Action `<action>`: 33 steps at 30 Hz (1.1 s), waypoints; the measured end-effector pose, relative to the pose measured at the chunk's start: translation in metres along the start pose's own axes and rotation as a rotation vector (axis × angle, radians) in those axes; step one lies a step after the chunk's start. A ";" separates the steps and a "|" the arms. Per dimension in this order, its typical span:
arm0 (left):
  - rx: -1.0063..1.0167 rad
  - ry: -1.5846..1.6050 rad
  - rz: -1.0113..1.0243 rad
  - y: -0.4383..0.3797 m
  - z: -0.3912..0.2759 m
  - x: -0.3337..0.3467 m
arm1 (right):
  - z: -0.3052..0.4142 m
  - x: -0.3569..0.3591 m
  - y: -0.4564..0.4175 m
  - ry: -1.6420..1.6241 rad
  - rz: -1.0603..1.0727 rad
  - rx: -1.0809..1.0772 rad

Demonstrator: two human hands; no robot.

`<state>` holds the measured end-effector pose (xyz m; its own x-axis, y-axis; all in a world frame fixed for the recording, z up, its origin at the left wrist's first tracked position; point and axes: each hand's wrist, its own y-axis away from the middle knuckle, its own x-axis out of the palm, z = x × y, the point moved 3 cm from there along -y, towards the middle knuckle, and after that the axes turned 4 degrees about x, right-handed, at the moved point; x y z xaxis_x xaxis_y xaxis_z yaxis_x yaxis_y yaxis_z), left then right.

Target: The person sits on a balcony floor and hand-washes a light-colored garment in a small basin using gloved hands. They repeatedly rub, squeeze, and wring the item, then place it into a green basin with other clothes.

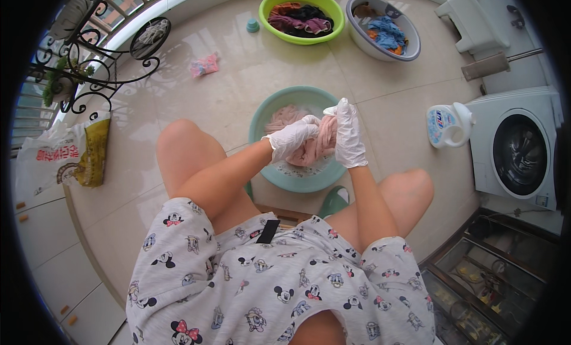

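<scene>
Between my knees on the floor stands a teal plastic basin (261,122) with sudsy water in it. A wet pink cloth (308,152) is bunched up over the water, and part of it lies in the basin's far left side. My left hand (294,137), in a white disposable glove, grips the cloth's left part. Gloved in the same way, my right hand (349,133) is closed around its upper right end, near the basin's right rim. The cloth looks twisted between the two hands.
Beyond the basin stand a lime-green basin (263,15) and a grey-white basin (415,51), both with clothes. A detergent bottle (446,124) stands right, by a washing machine (484,149). Left are a black metal plant stand (111,82), a pink packet (205,65) and a plastic bag (44,158).
</scene>
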<state>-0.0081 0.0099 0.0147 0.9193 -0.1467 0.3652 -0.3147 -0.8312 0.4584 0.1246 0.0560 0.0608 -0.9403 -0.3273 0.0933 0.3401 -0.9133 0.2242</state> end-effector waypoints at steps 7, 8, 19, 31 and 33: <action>0.073 0.111 -0.010 0.016 -0.043 0.017 | -0.001 -0.001 0.000 -0.208 0.071 0.121; 0.070 0.089 -0.007 0.014 -0.039 0.014 | -0.005 -0.002 -0.002 -0.243 0.079 0.140; 0.158 0.329 -0.050 0.028 -0.058 0.006 | -0.002 -0.008 -0.003 0.006 0.338 0.190; 0.154 0.414 -0.118 0.029 -0.047 0.001 | -0.005 -0.016 -0.001 -0.028 0.166 0.000; 0.141 0.426 -0.246 0.015 -0.033 -0.008 | 0.001 -0.008 0.008 0.094 0.155 -0.046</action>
<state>-0.0284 0.0164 0.0455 0.7748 0.2700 0.5716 -0.0390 -0.8821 0.4694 0.1352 0.0512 0.0627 -0.8745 -0.4839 0.0317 0.4818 -0.8597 0.1697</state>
